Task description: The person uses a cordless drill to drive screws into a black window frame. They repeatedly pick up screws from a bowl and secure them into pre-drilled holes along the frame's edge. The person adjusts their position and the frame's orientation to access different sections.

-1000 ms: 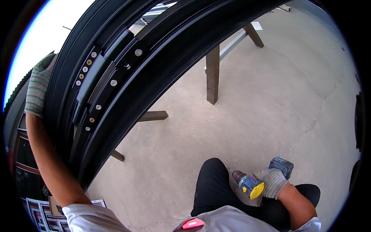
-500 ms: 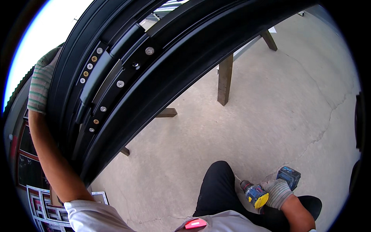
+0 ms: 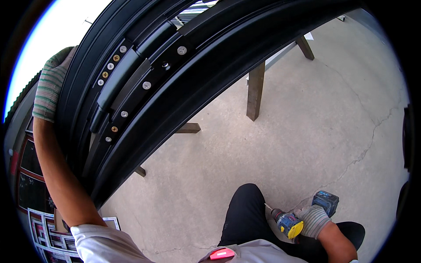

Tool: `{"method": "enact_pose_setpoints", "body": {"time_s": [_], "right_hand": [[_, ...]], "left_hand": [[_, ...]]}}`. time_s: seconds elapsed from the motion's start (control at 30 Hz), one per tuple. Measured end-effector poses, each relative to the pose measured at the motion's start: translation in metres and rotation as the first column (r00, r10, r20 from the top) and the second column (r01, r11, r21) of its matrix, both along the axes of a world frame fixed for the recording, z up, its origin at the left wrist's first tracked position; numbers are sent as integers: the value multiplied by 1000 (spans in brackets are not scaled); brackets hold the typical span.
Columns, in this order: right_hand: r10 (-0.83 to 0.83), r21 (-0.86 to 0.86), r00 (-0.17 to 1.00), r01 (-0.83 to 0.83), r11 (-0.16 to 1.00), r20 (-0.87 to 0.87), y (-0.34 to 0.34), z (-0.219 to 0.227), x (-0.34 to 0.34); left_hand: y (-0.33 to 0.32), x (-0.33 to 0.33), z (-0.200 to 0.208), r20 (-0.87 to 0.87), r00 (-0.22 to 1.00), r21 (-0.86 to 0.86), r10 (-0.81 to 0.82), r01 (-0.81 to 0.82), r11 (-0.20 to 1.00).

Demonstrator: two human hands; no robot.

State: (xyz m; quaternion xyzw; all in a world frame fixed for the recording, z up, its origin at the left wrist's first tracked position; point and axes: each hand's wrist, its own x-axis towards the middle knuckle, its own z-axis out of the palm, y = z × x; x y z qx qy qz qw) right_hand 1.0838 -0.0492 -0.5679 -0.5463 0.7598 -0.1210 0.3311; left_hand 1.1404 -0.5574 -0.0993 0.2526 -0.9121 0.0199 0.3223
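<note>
A long black metal frame (image 3: pixel 245 39) spans the upper left. On it sits a black hinge (image 3: pixel 120 79), its leaves fixed by several silver and brass-coloured screws; one screw (image 3: pixel 165 65) stands slightly proud. My left hand (image 3: pixel 52 83), in a grey glove with green stripes, is closed over the frame's far left edge, its fingertips hidden behind it. Low on the right, my gloved right hand (image 3: pixel 312 221) is wrapped around the handle of a blue cordless drill (image 3: pixel 289 224) with a yellow rear cap. The drill's bit points up and left, beside my knee, away from the frame.
Brown supports (image 3: pixel 255 92) stand under the frame on a cracked concrete floor (image 3: pixel 315 131). White-edged window frames (image 3: pixel 48 236) lean at the lower left, below a red-framed window (image 3: pixel 31 175). My bent knee (image 3: pixel 247 206) is at the bottom middle.
The hinge and its screws have shifted up and right, and my left hand has moved slightly right with the frame. My right hand and the drill have shifted slightly left.
</note>
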Motion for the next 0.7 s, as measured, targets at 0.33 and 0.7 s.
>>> {"method": "enact_pose_setpoints", "body": {"time_s": [0.33, 0.7], "right_hand": [[14, 7, 999, -14, 1000, 30, -1, -1, 1], [37, 7, 999, -37, 999, -12, 5, -14, 4]], "left_hand": [[3, 1, 3, 36, 999, -22, -37, 37, 999], [-4, 11, 3, -16, 998, 46, -57, 57, 997]]}}
